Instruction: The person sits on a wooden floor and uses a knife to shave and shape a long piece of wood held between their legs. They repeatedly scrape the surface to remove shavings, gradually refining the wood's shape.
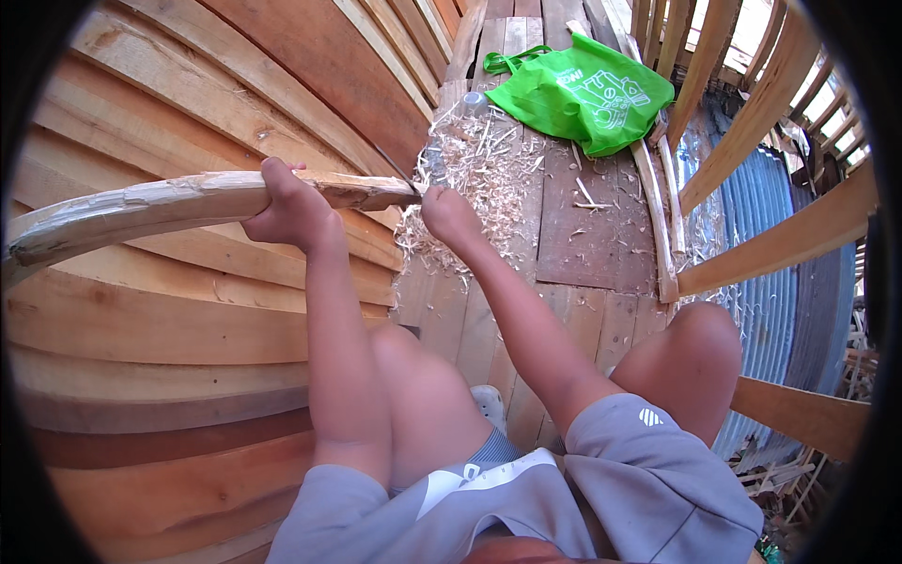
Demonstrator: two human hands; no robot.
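From the far left, a pale, rough-hewn wooden pole (pixel 150 207) bows up into the left hand (pixel 294 211), whose fingers wrap it; its long axis runs crosswise, the narrower end pointing right. There the right hand (pixel 451 214) sits in a closed fist, contents hidden. Beyond it spread curly shavings (pixel 479 179); farther right, a limp green bag (pixel 583 99) lies on planks (pixel 587 230) edged by slatted railing (pixel 742 117).

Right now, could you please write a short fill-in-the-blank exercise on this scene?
The hand wrapped around the curved wood is the person's ____ one.
The bag is coloured ____.
Of that bag and the shavings, the ____ lie nearer the right hand.
The corrugated sheeting lies toward the picture's ____ side.
Missing words: left; green; shavings; right.
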